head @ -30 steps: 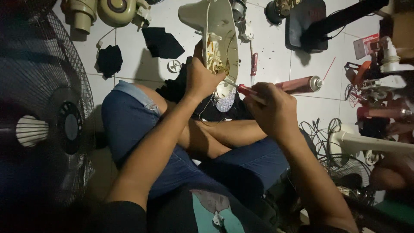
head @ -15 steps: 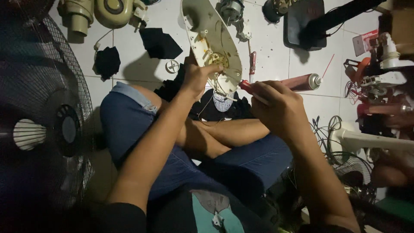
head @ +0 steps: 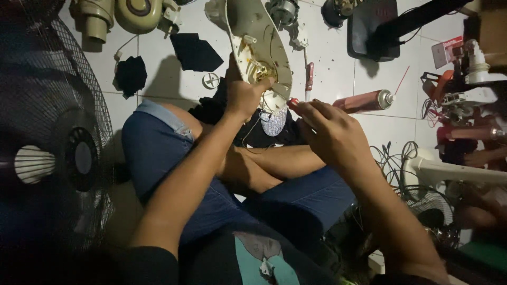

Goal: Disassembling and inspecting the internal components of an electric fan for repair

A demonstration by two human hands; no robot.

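Note:
I sit cross-legged on a white tiled floor. My left hand (head: 244, 97) grips the lower end of a cream plastic fan housing (head: 257, 39), which stands tilted in front of my knees with its inner side and some wiring showing. My right hand (head: 326, 129) is closed around a red-handled tool (head: 293, 103), only the red tip showing past the fingers, pointing at the housing's lower end. Below the housing lies a small patterned round part (head: 273, 124) with thin wires.
A dark fan grille with a white hub (head: 58, 158) fills the left. A red spray can (head: 365, 100), a small red tool (head: 309, 75), black cloths (head: 194, 51), beige motor parts (head: 119, 15), cables (head: 393, 158) and a white tube (head: 459, 171) lie around.
The fan housing has shifted up and left in view and tilted. My left hand moved with it and keeps its grip. My right hand with the red tool stays close to its lower end.

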